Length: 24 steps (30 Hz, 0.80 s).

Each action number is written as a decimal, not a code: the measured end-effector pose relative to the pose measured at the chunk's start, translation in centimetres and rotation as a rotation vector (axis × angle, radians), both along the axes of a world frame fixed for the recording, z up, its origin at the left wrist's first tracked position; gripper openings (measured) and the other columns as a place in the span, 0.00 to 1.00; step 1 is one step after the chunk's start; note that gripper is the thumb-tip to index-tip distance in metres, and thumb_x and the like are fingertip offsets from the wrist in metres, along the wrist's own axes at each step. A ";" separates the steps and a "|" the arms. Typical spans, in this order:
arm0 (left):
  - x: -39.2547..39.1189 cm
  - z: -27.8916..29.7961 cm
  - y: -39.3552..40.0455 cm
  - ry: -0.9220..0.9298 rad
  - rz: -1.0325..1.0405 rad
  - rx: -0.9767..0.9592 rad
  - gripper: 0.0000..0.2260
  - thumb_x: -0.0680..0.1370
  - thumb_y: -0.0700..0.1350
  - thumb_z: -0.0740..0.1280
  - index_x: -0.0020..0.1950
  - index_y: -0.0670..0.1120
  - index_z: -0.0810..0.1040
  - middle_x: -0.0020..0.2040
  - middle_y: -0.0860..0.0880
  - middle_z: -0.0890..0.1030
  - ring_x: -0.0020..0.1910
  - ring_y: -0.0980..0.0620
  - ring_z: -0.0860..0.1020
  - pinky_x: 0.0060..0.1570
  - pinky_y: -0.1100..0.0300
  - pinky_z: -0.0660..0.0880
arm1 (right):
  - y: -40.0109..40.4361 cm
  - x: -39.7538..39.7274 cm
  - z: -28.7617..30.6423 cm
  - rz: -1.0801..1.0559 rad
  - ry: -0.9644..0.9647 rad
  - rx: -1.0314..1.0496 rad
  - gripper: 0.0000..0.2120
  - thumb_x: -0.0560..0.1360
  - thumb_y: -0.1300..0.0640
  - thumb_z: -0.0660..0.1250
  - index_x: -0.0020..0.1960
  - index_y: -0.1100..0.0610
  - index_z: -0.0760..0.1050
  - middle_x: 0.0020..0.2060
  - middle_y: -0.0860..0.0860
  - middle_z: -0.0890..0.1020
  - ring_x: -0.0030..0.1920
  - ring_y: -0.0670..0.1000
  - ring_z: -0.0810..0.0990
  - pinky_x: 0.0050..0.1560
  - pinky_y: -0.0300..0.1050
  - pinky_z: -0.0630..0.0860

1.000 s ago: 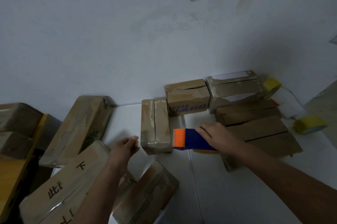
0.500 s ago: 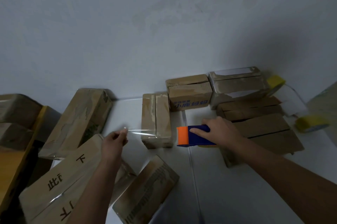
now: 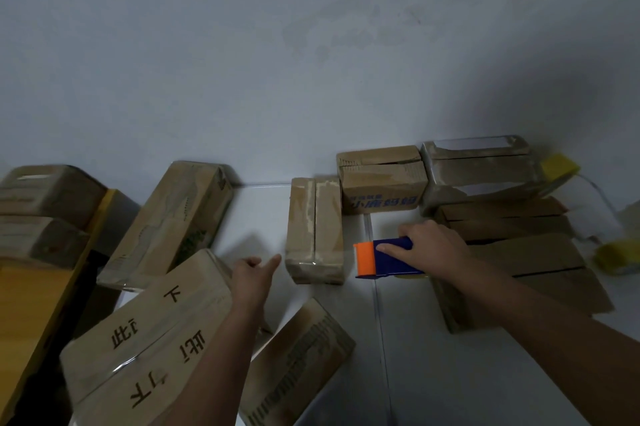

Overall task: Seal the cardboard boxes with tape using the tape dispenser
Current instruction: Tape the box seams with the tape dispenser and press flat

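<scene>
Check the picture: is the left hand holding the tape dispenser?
No: the right hand holds the tape dispenser, while the left hand reaches toward the small box.

Single head-worn wide-angle view, aimed forward and down over a white tiled floor [image 3: 433, 373] toward a pale wall [image 3: 242, 61] filling the upper half. Close range: both forearms entering from 6 o'clock, left hand [image 3: 254, 273] just left of centre, right hand [image 3: 429, 245] just right of centre. Cardboard boxes [image 3: 315, 228] ringed from 9 o'clock through 12 to 3 o'clock near mid-frame. Straight edges bowed toward the borders. No second view, so no shared area.
</scene>
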State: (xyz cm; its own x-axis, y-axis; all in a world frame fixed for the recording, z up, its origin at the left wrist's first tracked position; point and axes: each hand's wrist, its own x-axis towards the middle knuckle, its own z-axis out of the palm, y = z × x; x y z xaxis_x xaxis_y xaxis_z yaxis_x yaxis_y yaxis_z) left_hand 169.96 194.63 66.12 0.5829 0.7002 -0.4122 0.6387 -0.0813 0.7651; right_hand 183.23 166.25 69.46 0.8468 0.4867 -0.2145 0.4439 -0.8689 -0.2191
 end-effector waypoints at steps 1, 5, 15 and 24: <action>0.2 0.0 -0.1 0.017 0.007 0.015 0.23 0.75 0.50 0.74 0.63 0.38 0.73 0.55 0.43 0.76 0.52 0.48 0.73 0.47 0.56 0.68 | 0.1 0.1 -0.2 0.000 -0.004 -0.002 0.26 0.72 0.27 0.54 0.45 0.49 0.73 0.36 0.46 0.77 0.37 0.44 0.76 0.39 0.42 0.75; 0.9 0.0 -0.4 0.045 0.008 0.050 0.28 0.73 0.52 0.75 0.65 0.37 0.71 0.60 0.41 0.75 0.54 0.48 0.72 0.48 0.57 0.68 | 0.4 0.5 -1.0 -0.011 -0.037 -0.023 0.27 0.71 0.25 0.53 0.44 0.48 0.73 0.34 0.44 0.75 0.34 0.42 0.74 0.32 0.39 0.68; 1.4 -0.7 -0.1 0.122 -0.067 0.109 0.30 0.71 0.52 0.77 0.64 0.37 0.72 0.62 0.38 0.76 0.60 0.42 0.75 0.52 0.54 0.73 | 1.7 0.3 -2.6 -0.022 -0.005 -0.139 0.28 0.72 0.26 0.53 0.44 0.51 0.72 0.34 0.47 0.72 0.36 0.47 0.73 0.31 0.42 0.65; 2.3 -0.7 1.1 0.205 -0.202 0.175 0.31 0.72 0.55 0.76 0.64 0.36 0.73 0.60 0.40 0.76 0.60 0.43 0.76 0.51 0.56 0.72 | 2.8 -0.1 -3.5 -0.036 0.037 -0.174 0.31 0.74 0.27 0.51 0.51 0.53 0.74 0.38 0.49 0.72 0.38 0.48 0.72 0.38 0.43 0.69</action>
